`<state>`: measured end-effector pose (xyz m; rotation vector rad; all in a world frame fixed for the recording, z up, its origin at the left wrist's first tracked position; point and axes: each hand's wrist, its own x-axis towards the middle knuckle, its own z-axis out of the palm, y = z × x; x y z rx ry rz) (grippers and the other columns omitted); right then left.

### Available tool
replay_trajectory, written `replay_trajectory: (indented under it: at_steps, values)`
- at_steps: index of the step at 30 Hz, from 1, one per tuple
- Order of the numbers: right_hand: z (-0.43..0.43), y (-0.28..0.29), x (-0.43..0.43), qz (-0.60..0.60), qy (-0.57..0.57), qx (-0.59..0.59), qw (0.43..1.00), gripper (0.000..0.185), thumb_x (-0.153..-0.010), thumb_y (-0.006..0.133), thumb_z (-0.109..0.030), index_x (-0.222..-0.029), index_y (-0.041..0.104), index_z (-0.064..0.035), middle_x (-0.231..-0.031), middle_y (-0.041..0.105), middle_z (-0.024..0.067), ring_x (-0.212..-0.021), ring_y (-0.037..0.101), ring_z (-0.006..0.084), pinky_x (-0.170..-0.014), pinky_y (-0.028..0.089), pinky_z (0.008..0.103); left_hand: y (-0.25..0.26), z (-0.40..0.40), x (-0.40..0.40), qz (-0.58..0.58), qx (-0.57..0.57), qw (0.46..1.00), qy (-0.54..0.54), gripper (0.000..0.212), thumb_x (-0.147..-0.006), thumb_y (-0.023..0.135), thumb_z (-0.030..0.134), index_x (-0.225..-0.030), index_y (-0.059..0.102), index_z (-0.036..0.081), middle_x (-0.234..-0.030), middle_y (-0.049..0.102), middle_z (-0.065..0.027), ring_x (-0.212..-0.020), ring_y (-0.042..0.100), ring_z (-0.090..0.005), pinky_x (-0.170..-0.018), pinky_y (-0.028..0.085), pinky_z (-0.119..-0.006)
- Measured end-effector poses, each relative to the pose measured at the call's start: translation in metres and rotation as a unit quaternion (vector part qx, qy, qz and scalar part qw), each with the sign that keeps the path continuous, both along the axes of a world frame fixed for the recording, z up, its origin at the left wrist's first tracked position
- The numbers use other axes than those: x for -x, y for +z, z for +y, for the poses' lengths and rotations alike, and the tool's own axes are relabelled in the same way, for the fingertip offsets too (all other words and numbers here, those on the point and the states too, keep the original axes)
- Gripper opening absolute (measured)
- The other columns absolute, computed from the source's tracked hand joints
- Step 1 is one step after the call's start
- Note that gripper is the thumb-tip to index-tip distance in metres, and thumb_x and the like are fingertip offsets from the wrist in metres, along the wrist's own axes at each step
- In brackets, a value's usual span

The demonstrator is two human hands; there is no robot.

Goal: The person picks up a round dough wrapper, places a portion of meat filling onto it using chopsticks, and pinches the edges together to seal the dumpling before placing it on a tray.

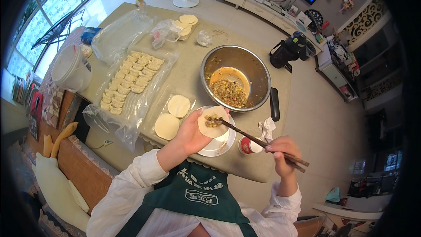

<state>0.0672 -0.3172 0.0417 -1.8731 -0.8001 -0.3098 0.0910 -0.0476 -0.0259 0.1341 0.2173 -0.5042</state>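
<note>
On the palm and fingers of my left hand (pixel 189 133) lies a round dumpling wrapper (pixel 205 131). A small heap of chopped filling (pixel 211 120) rests at its middle. My right hand (pixel 285 153) grips a pair of dark wooden chopsticks (pixel 253 139), whose tips touch that filling. Just beyond sits a steel bowl (pixel 235 50) with more filling (pixel 228 92) on its bottom. Beneath my left hand, partly hidden, is a white plate (pixel 232 138) with some white powder on it. Two stacks of wrappers (pixel 167 126) lie in a clear plastic tray (pixel 190 98) at the left.
Rows of folded dumplings (pixel 131 77) fill a plastic-covered tray (pixel 144 105) on the left. A white bucket (pixel 70 69) stands behind it. More wrappers (pixel 188 19) lie at the far side. A red and white paper cup (pixel 246 145), crumpled tissue (pixel 267 128) and black water bottle (pixel 287 51) are right.
</note>
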Motion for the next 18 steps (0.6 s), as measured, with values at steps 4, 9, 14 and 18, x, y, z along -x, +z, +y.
replay_trajectory:
  at_steps: [4,9,14,18]
  values:
    - [0.001,-0.003,0.002,0.084,-0.045,-0.152,0.984,0.029,-0.097,0.054,-0.022,-0.084,0.062,0.0016,-0.076,0.057,0.0124,-0.059,0.062,0.0192,-0.058,0.052,0.0275,0.001,0.000,0.003,-0.026,-0.016,1.000,0.006,0.052,-0.100,0.021,0.026,-0.136,0.037,-0.007,-0.137,0.047,-0.0203,-0.130,0.043,-0.0304,-0.112,0.032,-0.043]
    - [0.004,-0.031,-0.007,0.225,-0.037,-0.304,0.925,0.031,-0.100,0.048,-0.023,-0.089,0.059,0.0031,-0.076,0.058,0.0108,-0.058,0.062,0.0207,-0.054,0.052,0.0292,0.010,0.000,0.008,-0.019,-0.015,1.000,0.004,0.051,-0.100,0.022,0.025,-0.138,0.035,-0.007,-0.138,0.046,-0.0195,-0.130,0.043,-0.0302,-0.113,0.031,-0.043]
    - [0.000,-0.042,-0.009,0.326,-0.066,-0.356,0.873,0.033,-0.101,0.047,-0.025,-0.089,0.058,0.0031,-0.076,0.060,0.0109,-0.056,0.062,0.0210,-0.052,0.054,0.0304,0.010,0.002,0.010,-0.028,-0.016,0.999,0.009,0.051,-0.101,0.021,0.025,-0.139,0.034,-0.006,-0.140,0.045,-0.0196,-0.131,0.042,-0.0302,-0.113,0.031,-0.043]
    - [-0.009,-0.031,-0.009,0.295,-0.051,-0.367,0.881,0.032,-0.101,0.048,-0.025,-0.089,0.058,0.0025,-0.075,0.060,0.0115,-0.057,0.062,0.0218,-0.052,0.054,0.0312,0.010,0.003,0.009,-0.030,-0.026,0.999,0.016,0.051,-0.101,0.021,0.026,-0.139,0.034,-0.006,-0.140,0.044,-0.0196,-0.131,0.042,-0.0306,-0.113,0.031,-0.043]
